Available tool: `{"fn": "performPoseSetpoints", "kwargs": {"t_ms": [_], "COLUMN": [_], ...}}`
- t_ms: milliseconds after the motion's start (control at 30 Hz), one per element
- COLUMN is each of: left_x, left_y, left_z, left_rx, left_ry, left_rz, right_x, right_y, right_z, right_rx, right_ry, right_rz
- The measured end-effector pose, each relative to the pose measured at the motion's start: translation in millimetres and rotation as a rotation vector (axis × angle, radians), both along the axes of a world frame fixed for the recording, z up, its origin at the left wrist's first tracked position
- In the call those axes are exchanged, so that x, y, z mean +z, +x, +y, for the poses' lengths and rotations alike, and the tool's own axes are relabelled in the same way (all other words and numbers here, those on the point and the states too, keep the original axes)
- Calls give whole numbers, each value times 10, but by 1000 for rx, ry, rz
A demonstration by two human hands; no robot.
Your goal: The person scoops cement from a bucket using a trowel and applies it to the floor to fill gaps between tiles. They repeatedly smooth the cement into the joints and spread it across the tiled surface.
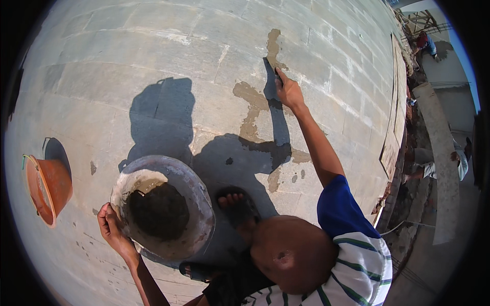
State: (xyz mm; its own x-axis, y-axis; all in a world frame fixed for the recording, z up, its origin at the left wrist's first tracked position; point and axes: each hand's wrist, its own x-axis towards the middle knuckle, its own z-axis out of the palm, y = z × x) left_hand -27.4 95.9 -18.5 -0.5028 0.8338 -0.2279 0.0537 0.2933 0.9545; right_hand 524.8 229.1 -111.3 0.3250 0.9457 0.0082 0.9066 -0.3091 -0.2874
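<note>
My right hand (289,93) is stretched out ahead, closed round the dark handle of a trowel (278,80). Its blade lies by a strip of wet grey mortar (273,43) on the pale block surface (163,51); shadow makes the blade's outline hard to read. Close in front of me at left stands a whitish, mortar-crusted bucket (203,219) with dark wet mortar (158,211) inside. At the bucket's left edge, my left hand (113,230) has its fingers curled closed; whether they grip the rim or a handle cannot be made out. More mortar patches (250,97) run along the joints.
An orange bucket (58,186) lies tipped at far left. My sandalled foot (235,204) is right of the mortar bucket. The block surface ends at right along boards (395,107); beyond are a long plank (439,153) and other people, one (426,45) far off and one (462,160) nearer.
</note>
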Motion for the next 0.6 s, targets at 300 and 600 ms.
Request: {"fn": "performPoseSetpoints", "kwargs": {"t_ms": [300, 600], "left_x": [-74, 6], "left_y": [-32, 82], "left_z": [-102, -21], "left_rx": [9, -8], "left_ry": [7, -11], "left_rz": [54, -63], "right_x": [-73, 700], "right_y": [-113, -346], "right_z": [-108, 13], "right_rx": [-18, 247], "right_ry": [-217, -199], "right_rz": [-13, 244]}}
